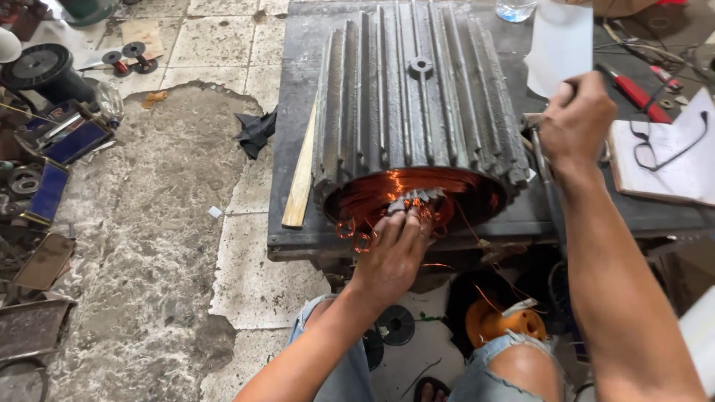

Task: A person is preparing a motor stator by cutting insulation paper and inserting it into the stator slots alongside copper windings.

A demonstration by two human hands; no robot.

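A large grey finned motor housing (417, 89) lies on its side on a dark workbench (298, 89), its open end toward me showing copper wire windings (380, 195). My left hand (392, 249) reaches into that open end, fingers on the copper coils and loose wire loops. My right hand (575, 123) is raised at the housing's right side, closed on a white sheet of paper (557, 46) that stands up from the fingers.
A wooden stick (300, 179) leans along the housing's left side. An open notebook with eyeglasses (670, 149) and red-handled tools (633, 91) lie at right. An orange spool (500, 321) sits below the bench by my knees. Scrap parts and spools (45, 126) clutter the floor at left.
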